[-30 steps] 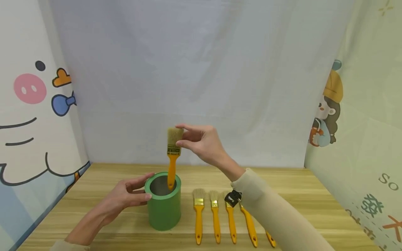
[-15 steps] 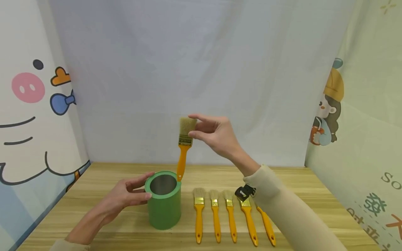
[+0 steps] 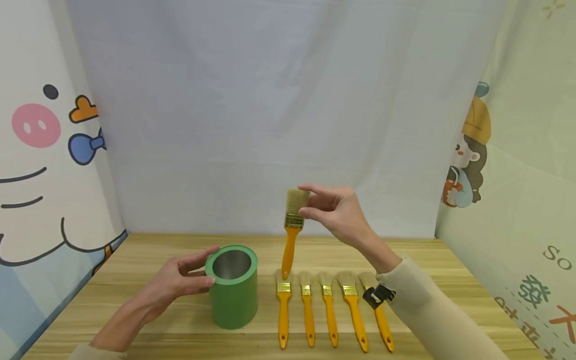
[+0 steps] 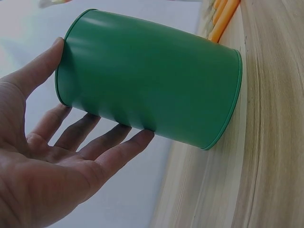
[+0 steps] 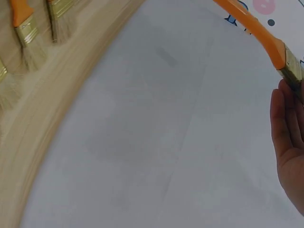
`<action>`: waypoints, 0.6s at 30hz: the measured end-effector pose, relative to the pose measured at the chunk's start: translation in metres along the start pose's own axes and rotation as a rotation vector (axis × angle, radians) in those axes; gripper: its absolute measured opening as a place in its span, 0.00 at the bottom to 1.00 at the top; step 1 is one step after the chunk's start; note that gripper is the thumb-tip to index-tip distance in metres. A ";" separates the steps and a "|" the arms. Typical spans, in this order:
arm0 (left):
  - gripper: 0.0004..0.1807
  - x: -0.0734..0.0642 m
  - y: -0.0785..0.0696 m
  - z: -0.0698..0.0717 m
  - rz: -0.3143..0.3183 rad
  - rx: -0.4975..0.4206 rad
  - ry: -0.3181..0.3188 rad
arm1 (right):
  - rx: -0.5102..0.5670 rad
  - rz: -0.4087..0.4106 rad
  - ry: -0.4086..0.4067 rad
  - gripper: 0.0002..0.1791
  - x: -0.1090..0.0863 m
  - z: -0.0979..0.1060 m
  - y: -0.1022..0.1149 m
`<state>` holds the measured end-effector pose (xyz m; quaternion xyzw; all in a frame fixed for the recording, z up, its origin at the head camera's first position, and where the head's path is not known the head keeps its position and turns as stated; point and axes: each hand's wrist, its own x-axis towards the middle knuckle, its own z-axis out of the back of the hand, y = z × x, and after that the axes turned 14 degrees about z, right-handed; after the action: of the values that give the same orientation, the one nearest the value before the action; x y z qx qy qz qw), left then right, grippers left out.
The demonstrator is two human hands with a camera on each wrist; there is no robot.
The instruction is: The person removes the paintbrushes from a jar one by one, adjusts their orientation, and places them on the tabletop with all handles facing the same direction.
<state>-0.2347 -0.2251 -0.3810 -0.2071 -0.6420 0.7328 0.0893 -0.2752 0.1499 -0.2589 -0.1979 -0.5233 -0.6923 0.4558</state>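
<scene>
My right hand (image 3: 339,212) pinches a paintbrush (image 3: 289,247) by its bristle end. The brush hangs handle down, its orange handle tip in front of the bristles of the leftmost brush on the table. In the right wrist view, the held paintbrush (image 5: 259,33) runs up from my fingers at the right edge. A green can (image 3: 234,300) stands upright on the table, its grey inside visible from above. My left hand (image 3: 180,275) holds the can's left side near the rim. The left wrist view shows the thumb and fingertips touching the green can (image 4: 147,76).
Several paintbrushes (image 3: 330,315) with orange handles lie in a row right of the can, bristles away from me. The wooden table (image 3: 171,320) ends at a pale cloth backdrop (image 3: 279,100). Printed cloths hang at both sides.
My right hand has lifted the paintbrush out of the can, carried it rightward past the rim, then lowered it above the brush row. My left hand has stayed at the can.
</scene>
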 end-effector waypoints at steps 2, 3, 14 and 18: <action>0.42 0.000 0.000 0.000 0.000 0.000 0.000 | -0.010 -0.025 0.007 0.26 -0.009 0.003 -0.003; 0.42 0.000 0.001 0.001 0.000 0.001 0.000 | -0.014 -0.035 0.012 0.26 -0.013 0.004 -0.004; 0.43 0.000 0.000 0.000 0.000 -0.002 0.001 | -0.085 -0.101 0.059 0.25 -0.051 0.019 -0.021; 0.43 -0.001 -0.001 0.000 0.003 -0.002 0.001 | -0.094 -0.120 0.073 0.25 -0.061 0.027 -0.023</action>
<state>-0.2344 -0.2255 -0.3801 -0.2085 -0.6423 0.7323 0.0881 -0.2685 0.2006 -0.3072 -0.1619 -0.4842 -0.7489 0.4224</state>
